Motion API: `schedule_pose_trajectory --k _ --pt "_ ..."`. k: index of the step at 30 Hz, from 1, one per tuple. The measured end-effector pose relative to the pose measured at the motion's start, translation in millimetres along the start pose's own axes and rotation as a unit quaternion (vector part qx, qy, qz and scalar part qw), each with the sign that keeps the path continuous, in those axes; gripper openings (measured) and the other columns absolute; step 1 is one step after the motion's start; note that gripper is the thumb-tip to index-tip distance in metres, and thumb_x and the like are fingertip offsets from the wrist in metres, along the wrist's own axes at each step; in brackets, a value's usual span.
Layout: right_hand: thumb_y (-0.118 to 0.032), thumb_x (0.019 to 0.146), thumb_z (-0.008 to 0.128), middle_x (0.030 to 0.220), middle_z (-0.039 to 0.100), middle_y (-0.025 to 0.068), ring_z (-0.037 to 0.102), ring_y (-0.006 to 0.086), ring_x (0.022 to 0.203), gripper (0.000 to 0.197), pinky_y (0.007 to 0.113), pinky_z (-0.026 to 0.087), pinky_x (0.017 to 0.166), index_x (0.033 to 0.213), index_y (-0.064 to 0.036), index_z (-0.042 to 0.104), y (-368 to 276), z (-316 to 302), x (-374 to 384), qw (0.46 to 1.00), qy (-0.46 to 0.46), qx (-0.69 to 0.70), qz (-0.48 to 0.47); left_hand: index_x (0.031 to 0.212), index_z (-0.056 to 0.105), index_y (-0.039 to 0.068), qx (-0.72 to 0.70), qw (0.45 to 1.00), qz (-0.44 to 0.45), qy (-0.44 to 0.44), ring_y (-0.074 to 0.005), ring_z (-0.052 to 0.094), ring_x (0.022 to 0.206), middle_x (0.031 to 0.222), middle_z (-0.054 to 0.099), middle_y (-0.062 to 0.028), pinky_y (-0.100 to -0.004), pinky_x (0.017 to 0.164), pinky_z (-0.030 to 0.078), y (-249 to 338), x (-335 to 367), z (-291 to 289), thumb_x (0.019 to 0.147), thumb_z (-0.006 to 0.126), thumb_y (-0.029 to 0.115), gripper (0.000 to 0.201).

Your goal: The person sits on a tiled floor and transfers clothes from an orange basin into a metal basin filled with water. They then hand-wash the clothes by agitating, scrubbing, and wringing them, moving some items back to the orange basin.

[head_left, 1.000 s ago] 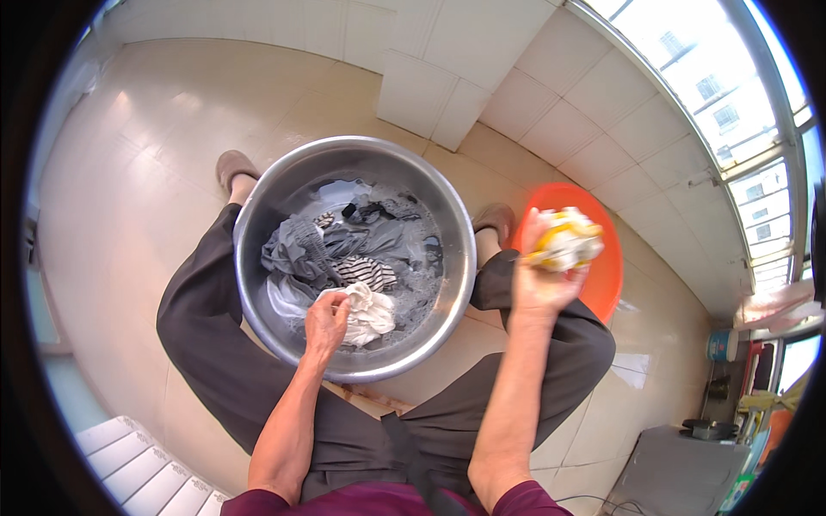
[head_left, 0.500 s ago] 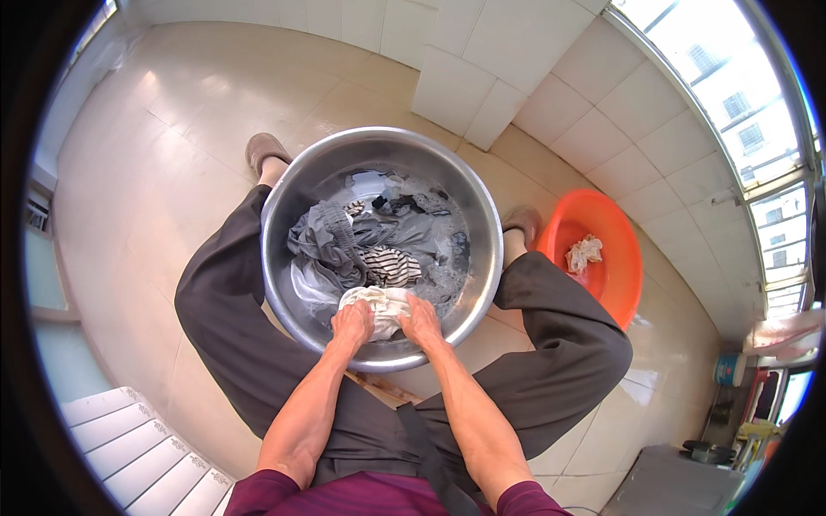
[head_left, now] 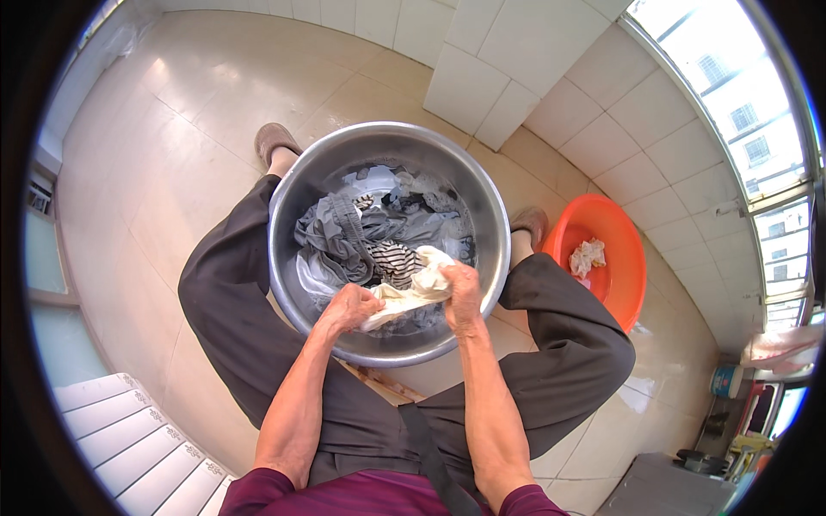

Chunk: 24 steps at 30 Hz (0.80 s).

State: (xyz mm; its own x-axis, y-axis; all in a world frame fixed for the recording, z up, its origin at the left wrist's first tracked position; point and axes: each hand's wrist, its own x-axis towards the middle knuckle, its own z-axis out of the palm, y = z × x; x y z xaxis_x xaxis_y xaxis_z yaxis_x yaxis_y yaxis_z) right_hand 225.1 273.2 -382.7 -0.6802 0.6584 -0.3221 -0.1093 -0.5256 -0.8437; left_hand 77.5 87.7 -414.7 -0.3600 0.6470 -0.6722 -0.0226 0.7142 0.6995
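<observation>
A large metal basin [head_left: 492, 215] stands between my legs, holding soapy water and wet laundry. Over its near side, a cream-white cloth [head_left: 411, 297] is stretched between my two hands. My left hand [head_left: 351, 308] pinches the cloth's left end, and my right hand [head_left: 462, 292] is closed round its right part. A flap of the cloth hangs past the right hand toward the basin's middle. Just beyond lies a black-and-white striped cloth [head_left: 396, 262]. Grey garments [head_left: 335, 236] are heaped at the left, with darker pieces [head_left: 404, 202] in the water farther back.
An orange plastic basin [head_left: 632, 267] with a crumpled whitish cloth [head_left: 587, 256] sits on the tiled floor at right, beside my leg. A tiled wall [head_left: 602, 138] and a window [head_left: 740, 112] rise beyond it. White slatted panels [head_left: 129, 439] show at lower left.
My hands have moved apart, the right one up and to the right. The cream-white cloth, bunched between them before, is now pulled out lengthwise. The view has shifted slightly.
</observation>
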Motion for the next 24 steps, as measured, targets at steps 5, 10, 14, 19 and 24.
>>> schedule_pose_trajectory --k 5,10,14,19,24 --pt "-0.014 0.094 0.062 0.096 0.075 0.0096 0.072 0.0179 0.085 0.025 0.03 0.057 0.083 0.107 0.006 0.071 -60.8 6.9 -19.7 0.995 -0.044 0.05 -0.067 0.089 0.078 0.007 -0.079 0.992 0.048 -0.081 -0.0066 0.047 0.051 0.062 0.055 0.0061 -0.0277 0.043 0.037 44.5 -25.8 -4.7 0.098 0.073 0.041 0.036" --pt "-0.023 0.101 0.061 0.09 0.074 0.0051 0.069 0.0098 0.081 0.03 0.026 0.054 0.076 0.11 0.0034 0.073 -60.9 -8.5 -4.9 0.922 -0.092 -0.372 0.056 0.091 0.08 0.007 0.055 0.998 0.001 -0.01 -0.0132 0.063 0.054 0.065 0.066 -0.0016 -0.0328 0.048 0.049 23.7 -10.5 8.8 0.096 0.071 0.031 0.026" --pt "-0.034 0.091 0.078 0.118 0.071 0.0225 0.068 0.043 0.111 0.052 0.053 0.054 0.099 0.136 -0.0101 0.066 11.5 -37.3 -3.8 0.647 0.02 -0.762 0.03 0.107 0.079 0.008 0.254 0.952 -0.002 0.172 -0.0318 0.077 0.091 0.096 0.079 -0.0157 -0.0452 0.082 0.059 -22.5 9.4 31.5 0.094 0.069 0.026 0.024" --pt "-0.032 0.089 0.078 0.138 0.055 0.0226 0.057 0.0406 0.13 0.061 0.052 0.051 0.107 0.143 -0.0113 0.058 92.8 -50.9 -6.9 0.611 -0.086 -0.778 0.113 0.117 0.077 0.009 0.141 0.975 0.003 0.169 -0.0372 0.073 0.112 0.114 0.078 -0.0172 -0.0493 0.097 0.055 -6.3 6.2 30.8 0.095 0.069 0.027 0.03" --pt "-0.024 0.086 0.076 0.127 0.065 0.0225 0.062 0.0415 0.119 0.04 0.053 0.053 0.101 0.122 -0.0069 0.071 116.9 -55.2 -0.3 0.66 -0.051 -0.745 0.084 0.117 0.079 0.011 0.104 0.974 -0.067 0.192 -0.0362 0.074 0.11 0.112 0.079 -0.0148 -0.0478 0.098 0.055 -25.6 17.7 35.3 0.094 0.067 0.033 0.034"
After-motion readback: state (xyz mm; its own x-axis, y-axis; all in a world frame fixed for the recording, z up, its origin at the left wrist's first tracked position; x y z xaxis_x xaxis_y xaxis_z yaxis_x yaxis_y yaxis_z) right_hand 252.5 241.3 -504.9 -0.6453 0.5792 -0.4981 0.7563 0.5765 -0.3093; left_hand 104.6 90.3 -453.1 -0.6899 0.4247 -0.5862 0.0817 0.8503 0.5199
